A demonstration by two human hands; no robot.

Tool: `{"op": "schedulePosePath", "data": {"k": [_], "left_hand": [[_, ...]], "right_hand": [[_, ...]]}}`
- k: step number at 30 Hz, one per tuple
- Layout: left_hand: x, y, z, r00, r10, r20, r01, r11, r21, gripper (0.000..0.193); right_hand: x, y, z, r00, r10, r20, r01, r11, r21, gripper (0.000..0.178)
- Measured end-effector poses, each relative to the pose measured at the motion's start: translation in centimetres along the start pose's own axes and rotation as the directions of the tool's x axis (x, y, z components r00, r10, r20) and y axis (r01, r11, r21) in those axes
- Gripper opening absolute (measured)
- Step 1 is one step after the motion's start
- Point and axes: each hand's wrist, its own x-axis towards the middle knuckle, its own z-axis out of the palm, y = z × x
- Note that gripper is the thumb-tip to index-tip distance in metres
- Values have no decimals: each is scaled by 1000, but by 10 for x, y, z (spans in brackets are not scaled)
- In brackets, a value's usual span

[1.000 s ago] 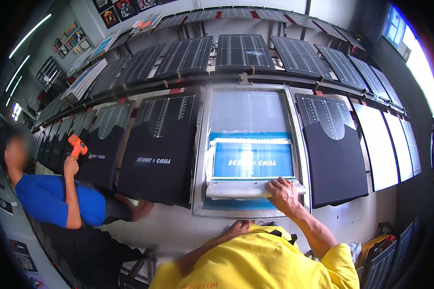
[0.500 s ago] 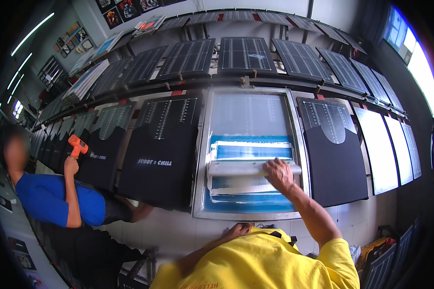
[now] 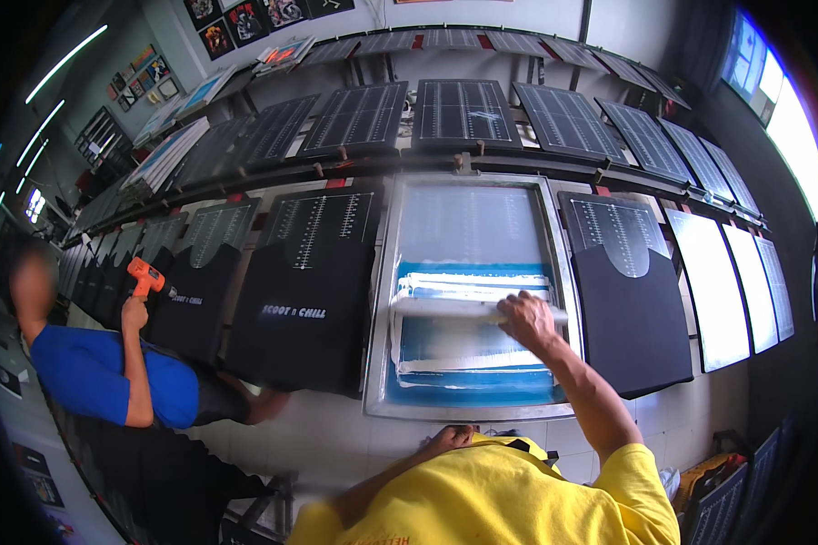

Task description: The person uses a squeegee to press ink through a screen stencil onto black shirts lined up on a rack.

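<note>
My right hand [image 3: 529, 320] is closed around the right part of a long pale squeegee [image 3: 445, 311], which lies across a screen-printing frame [image 3: 379, 300]. The squeegee is smeared by motion. White ink [image 3: 468, 365] lies in bands over the blue mesh [image 3: 473, 395], both beyond the squeegee and nearer to me. Close to my waist, by the yellow shirt [image 3: 482, 486], my left hand [image 3: 452, 438] is held with its fingers curled; whether anything is in them is hidden.
Black shirts on boards flank the frame: a printed one [image 3: 300, 318] at left, a plain one [image 3: 634, 318] at right. A person in blue [image 3: 109, 377] holds an orange heat gun [image 3: 144, 275] at far left. More boards [image 3: 463, 113] stand behind a rail.
My right hand and the squeegee have moved slightly away from me over the mesh. My left hand stays by my waist. The view has shifted a little.
</note>
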Motion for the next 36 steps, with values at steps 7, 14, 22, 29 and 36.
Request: {"op": "schedulePosePath", "data": {"k": [7, 14, 22, 29, 36], "left_hand": [[21, -62, -14, 996, 76, 56, -77, 997, 15, 49], [20, -51, -13, 999, -49, -1, 48, 989, 139, 40], [27, -63, -17, 993, 121, -13, -110, 940, 323, 26], [28, -79, -15, 973, 225, -50, -205, 945, 256, 25], [18, -58, -11, 990, 142, -23, -133, 964, 231, 31]], "right_hand": [[-123, -45, 29, 997, -74, -38, 71, 995, -73, 55], [-168, -66, 32, 999, -32, 44, 30, 999, 29, 70], [-184, -60, 49, 997, -73, 31, 73, 997, 1, 73], [-178, -53, 14, 994, 22, -108, 11, 956, 293, 51], [-185, 37, 34, 730, 651, -210, -560, 745, 362, 33]]}}
